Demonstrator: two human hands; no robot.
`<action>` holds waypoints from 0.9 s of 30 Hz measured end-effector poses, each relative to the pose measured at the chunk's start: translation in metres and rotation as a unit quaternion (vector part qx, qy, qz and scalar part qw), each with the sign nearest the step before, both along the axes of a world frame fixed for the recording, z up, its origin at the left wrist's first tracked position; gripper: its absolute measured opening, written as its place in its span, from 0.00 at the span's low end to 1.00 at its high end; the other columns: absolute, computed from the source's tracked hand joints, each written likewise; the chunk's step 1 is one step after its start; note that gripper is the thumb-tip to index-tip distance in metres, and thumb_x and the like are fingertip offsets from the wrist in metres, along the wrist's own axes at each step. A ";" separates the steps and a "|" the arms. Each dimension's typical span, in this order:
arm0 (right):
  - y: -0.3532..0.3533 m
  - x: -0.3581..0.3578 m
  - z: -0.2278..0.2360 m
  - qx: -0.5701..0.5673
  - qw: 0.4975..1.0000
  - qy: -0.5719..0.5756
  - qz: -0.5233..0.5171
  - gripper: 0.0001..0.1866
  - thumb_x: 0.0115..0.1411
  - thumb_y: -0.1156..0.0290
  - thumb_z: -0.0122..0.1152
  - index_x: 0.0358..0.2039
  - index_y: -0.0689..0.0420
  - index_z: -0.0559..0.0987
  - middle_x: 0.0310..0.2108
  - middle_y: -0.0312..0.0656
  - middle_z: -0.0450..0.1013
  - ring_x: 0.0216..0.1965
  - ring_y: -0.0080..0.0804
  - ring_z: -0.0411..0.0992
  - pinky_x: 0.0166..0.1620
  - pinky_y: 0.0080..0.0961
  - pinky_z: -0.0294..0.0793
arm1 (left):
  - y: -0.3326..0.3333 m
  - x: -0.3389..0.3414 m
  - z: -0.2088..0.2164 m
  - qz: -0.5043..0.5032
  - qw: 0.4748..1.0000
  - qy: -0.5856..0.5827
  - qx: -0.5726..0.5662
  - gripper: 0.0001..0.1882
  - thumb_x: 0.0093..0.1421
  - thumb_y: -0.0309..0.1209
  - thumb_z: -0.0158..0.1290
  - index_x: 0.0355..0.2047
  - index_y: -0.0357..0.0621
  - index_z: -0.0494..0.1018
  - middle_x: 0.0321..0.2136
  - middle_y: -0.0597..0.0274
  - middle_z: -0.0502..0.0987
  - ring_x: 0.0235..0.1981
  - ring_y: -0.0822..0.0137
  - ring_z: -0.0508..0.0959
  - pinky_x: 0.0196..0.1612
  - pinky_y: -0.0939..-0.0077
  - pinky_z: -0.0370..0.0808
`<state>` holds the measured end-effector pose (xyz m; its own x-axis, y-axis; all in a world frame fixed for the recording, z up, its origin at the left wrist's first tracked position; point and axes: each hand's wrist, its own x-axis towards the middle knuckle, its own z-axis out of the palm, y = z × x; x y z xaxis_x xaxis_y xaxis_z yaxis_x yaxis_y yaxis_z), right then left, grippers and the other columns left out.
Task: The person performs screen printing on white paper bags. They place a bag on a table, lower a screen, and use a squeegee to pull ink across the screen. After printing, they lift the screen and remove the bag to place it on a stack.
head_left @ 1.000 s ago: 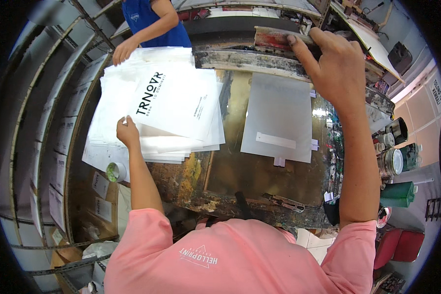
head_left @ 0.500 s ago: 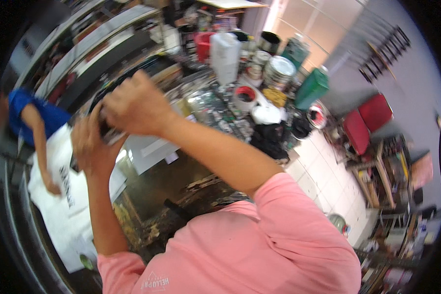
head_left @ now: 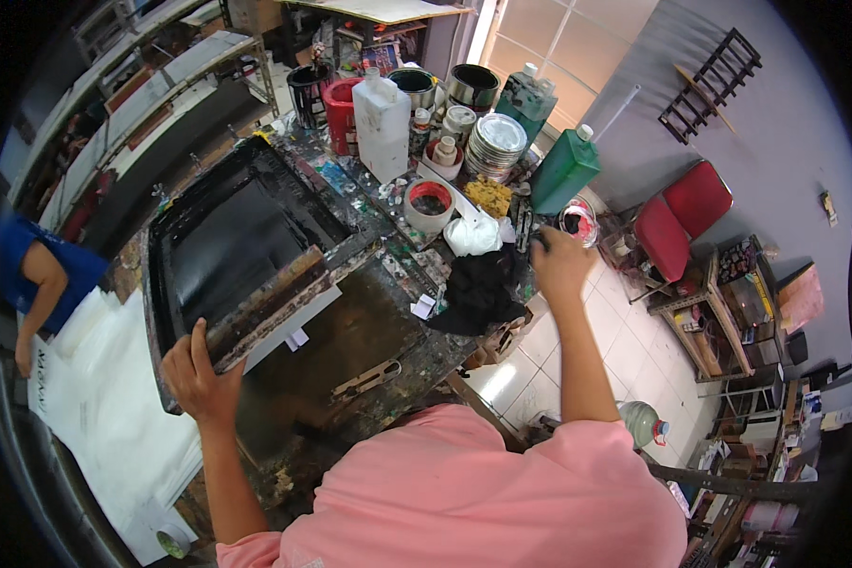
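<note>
A black-inked screen printing frame (head_left: 246,227) lies over the table on the left, with dark ink across its mesh. My left hand (head_left: 204,379) grips its near corner, thumb and fingers around the worn, ink-stained edge bar. White paper sticks out beneath that edge. Out to the right, my right hand (head_left: 566,263) is closed beside an open tin with pinkish-red residue (head_left: 578,220). Something small and dark shows at its fingertips, too small to name. A crumpled black cloth (head_left: 483,292) lies left of this hand, near a white wad (head_left: 473,235).
Green jugs (head_left: 566,170), a white jug (head_left: 381,128), a tape roll (head_left: 429,204) and several tins crowd the table's far side. White fabric sheets (head_left: 114,398) are at left, near another person's arm (head_left: 43,284). A red chair (head_left: 682,222) stands at right.
My hands were together at the upper left. Now the left has come down to the frame's near corner, and the right has swung far right to the table's edge.
</note>
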<state>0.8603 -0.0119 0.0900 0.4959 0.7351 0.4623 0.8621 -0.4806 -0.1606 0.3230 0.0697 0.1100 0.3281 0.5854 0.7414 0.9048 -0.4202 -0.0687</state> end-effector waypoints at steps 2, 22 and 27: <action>-0.021 0.044 -0.022 -0.110 0.992 -0.035 -0.054 0.19 0.62 0.56 0.70 0.53 0.44 0.87 0.47 0.38 0.85 0.51 0.40 0.77 0.56 0.53 0.62 | 0.000 0.001 -0.005 -0.002 1.000 -0.007 -0.007 0.45 0.40 0.41 0.79 0.61 0.47 0.78 0.46 0.55 0.77 0.47 0.48 0.77 0.53 0.52 0.74; 0.117 -0.150 0.135 -0.022 0.879 0.095 0.466 0.14 0.56 0.70 0.76 0.45 0.53 0.91 0.42 0.41 0.85 0.48 0.40 0.76 0.57 0.38 0.69 | -0.012 -0.006 -0.017 -0.007 1.000 0.025 -0.016 0.30 0.56 0.52 0.65 0.56 0.52 0.83 0.42 0.63 0.76 0.43 0.60 0.74 0.48 0.56 0.76; 0.219 -0.253 0.112 -0.166 0.678 0.021 0.716 0.12 0.57 0.70 0.75 0.43 0.50 0.91 0.40 0.34 0.84 0.42 0.36 0.72 0.52 0.37 0.64 | -0.011 -0.005 -0.018 -0.011 1.000 0.019 -0.014 0.21 0.63 0.46 0.62 0.53 0.52 0.84 0.41 0.64 0.76 0.39 0.62 0.75 0.45 0.60 0.77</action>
<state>0.6069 0.2070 0.2015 -0.8280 0.5370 0.1614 0.4813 0.8283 -0.2868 0.3179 0.0583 0.0924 0.3683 0.5986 0.7114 0.8923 -0.4425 -0.0897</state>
